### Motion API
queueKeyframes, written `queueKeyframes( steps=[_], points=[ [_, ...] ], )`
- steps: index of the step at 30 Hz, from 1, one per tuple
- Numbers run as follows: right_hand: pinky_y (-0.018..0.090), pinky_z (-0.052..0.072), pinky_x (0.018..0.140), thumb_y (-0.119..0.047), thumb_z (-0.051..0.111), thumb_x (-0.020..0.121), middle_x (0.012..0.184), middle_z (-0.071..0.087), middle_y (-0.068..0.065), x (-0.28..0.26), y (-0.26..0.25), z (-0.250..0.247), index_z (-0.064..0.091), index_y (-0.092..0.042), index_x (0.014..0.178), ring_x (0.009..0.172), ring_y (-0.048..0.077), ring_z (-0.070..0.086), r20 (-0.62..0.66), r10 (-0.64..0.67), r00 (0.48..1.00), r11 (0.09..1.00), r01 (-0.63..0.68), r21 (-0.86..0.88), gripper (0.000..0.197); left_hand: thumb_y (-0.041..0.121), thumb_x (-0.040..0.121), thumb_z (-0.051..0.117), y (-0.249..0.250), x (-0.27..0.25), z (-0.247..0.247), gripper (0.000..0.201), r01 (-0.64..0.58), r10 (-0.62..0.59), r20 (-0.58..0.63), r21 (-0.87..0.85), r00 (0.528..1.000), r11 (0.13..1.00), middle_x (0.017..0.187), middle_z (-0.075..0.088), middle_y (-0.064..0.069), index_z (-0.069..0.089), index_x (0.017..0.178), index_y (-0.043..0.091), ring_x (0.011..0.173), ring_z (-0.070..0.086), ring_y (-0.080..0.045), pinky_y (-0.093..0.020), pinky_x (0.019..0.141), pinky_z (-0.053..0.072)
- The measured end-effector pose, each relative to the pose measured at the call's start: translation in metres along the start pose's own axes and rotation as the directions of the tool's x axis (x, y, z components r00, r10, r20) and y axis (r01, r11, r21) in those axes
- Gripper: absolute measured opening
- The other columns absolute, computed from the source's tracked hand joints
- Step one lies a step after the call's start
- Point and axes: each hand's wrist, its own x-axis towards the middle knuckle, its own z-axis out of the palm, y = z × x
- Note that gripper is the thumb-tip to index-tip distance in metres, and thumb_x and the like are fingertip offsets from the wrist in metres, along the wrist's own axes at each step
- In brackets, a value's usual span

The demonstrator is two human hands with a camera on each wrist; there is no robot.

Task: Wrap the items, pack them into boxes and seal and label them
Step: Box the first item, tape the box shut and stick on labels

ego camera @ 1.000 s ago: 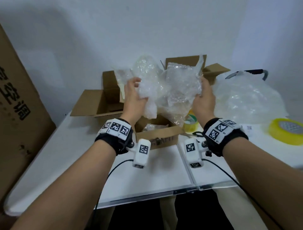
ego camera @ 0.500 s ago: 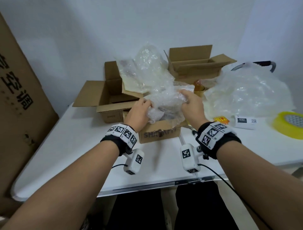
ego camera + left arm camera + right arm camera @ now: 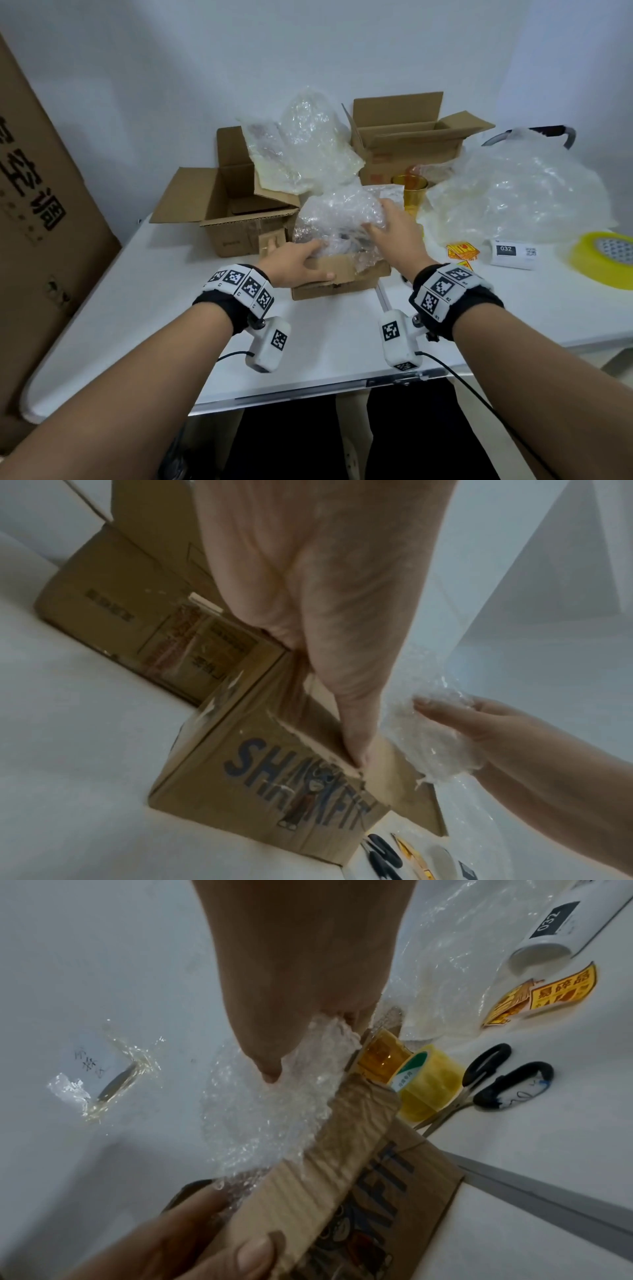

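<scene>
Pressing down into the small printed box (image 3: 340, 274), the bubble-wrapped bundle (image 3: 337, 219) is now sitting in its open top, where half a second ago it was only just above the rim and a second ago it was being held up high in front of both hands.

Starting at the left, an open cardboard box (image 3: 236, 219) is standing just beyond the left hand (image 3: 296, 262). That hand is no longer cradling the bundle: its thumb is curling over the near flap (image 3: 308, 1185) of the printed box and its fingers are gripping the edge, holding the flap back. The bundle is bulging above the rim between the two hands. The right hand (image 3: 394, 236) is lying on the bundle's right side, fingers bent round the wrap and pushing it in.

Beyond the right hand an amber cup (image 3: 409, 192) is waiting unwrapped, and to its right are lying the fragile stickers (image 3: 462, 250), a label roll (image 3: 512, 253) and a roll of yellow tape (image 3: 606, 253).

So wrapping of this item is probably finished and packing is under way; closing the flaps and taping are likely coming next.
</scene>
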Motion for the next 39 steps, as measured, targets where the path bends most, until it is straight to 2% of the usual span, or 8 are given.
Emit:
queueKeyframes(
  steps=[5,10,14,24,27,31,35,39],
  points=[
    [0.048,0.036,0.098,-0.029,0.056,0.095,0.115,0.061,0.003,0.0,0.008,-0.016,0.041,-0.024,0.135,0.103,0.026,0.058,-0.076,0.057,0.995,0.998,-0.056,0.014,0.043,0.067,0.085,0.056,0.019,0.011,0.012,0.08,-0.067,0.066,-0.017,-0.107,0.998,0.992,0.141,0.054,-0.002,0.03,0.15,0.029,0.132,0.046,-0.026,-0.057,0.114,0.022],
    [0.053,0.052,0.084,-0.012,0.063,0.088,0.147,0.023,0.0,-0.007,0.025,-0.029,0.02,-0.042,0.146,0.085,0.02,0.06,-0.138,-0.003,0.99,0.995,0.017,0.099,0.078,0.066,0.084,0.059,0.047,0.026,0.015,0.076,-0.111,0.109,-0.023,-0.124,0.994,0.986,0.14,0.055,0.002,0.036,0.146,0.03,0.136,0.043,-0.021,-0.054,0.117,0.01],
    [0.056,0.044,0.095,-0.017,0.066,0.087,0.141,0.047,0.01,-0.007,0.03,-0.032,0.002,-0.038,0.151,0.103,0.029,0.061,-0.057,0.072,0.996,0.996,-0.069,0.061,0.093,0.066,0.084,0.058,0.056,0.029,0.011,0.066,-0.12,0.118,-0.036,-0.059,0.992,0.991,0.131,0.06,0.004,0.043,0.138,0.03,0.133,0.044,-0.021,-0.05,0.116,0.003],
    [0.05,0.029,0.107,-0.015,0.052,0.094,0.126,0.056,0.013,-0.003,0.023,-0.03,0.052,-0.025,0.131,0.128,0.034,0.035,0.156,0.073,0.985,0.965,-0.03,-0.259,0.038,0.076,0.086,0.038,0.044,0.025,0.0,0.061,-0.148,0.161,-0.064,0.162,0.985,0.976,0.103,0.068,0.007,0.065,0.114,0.03,0.11,0.058,-0.018,-0.042,0.104,0.029],
    [0.05,0.038,0.101,-0.011,0.051,0.092,0.115,0.063,0.01,0.0,0.022,-0.026,0.059,-0.02,0.119,0.117,0.034,0.047,0.182,0.034,0.983,0.957,0.02,-0.291,0.029,0.053,0.096,0.048,0.037,0.019,-0.007,0.038,-0.254,0.245,-0.384,0.029,0.89,0.967,0.08,0.063,0.006,0.069,0.093,0.021,0.081,0.061,-0.016,-0.034,0.072,0.048],
    [0.048,0.046,0.092,-0.008,0.047,0.091,0.107,0.062,0.011,0.001,0.015,-0.026,0.062,-0.013,0.105,0.108,0.032,0.054,0.253,0.023,0.967,0.914,0.082,-0.397,0.021,0.031,0.094,0.06,0.039,0.026,-0.01,0.036,-0.396,0.376,-0.616,0.111,0.693,0.912,0.131,0.052,-0.003,0.058,0.127,0.018,0.119,0.05,-0.019,-0.039,0.102,0.044],
    [0.044,0.042,0.094,-0.012,0.047,0.095,0.112,0.061,0.009,0.002,0.013,-0.029,0.062,-0.013,0.107,0.109,0.029,0.056,0.339,0.053,0.939,0.875,0.12,-0.469,0.019,0.048,0.098,0.046,0.047,0.045,-0.003,0.062,-0.333,0.359,-0.307,0.135,0.881,0.933,0.164,0.008,0.001,0.028,0.153,0.025,0.148,0.02,-0.026,-0.048,0.12,0.02],
    [0.046,0.04,0.1,-0.018,0.046,0.095,0.103,0.06,0.005,0.004,0.014,-0.032,0.058,-0.02,0.098,0.108,0.027,0.055,0.408,0.088,0.909,0.875,0.126,-0.468,0.013,0.054,0.1,0.036,0.048,0.049,0.001,0.067,-0.267,0.281,-0.147,0.104,0.948,0.958,0.162,0.02,-0.002,0.012,0.156,0.028,0.141,0.034,-0.03,-0.048,0.114,0.031]
  ],
)
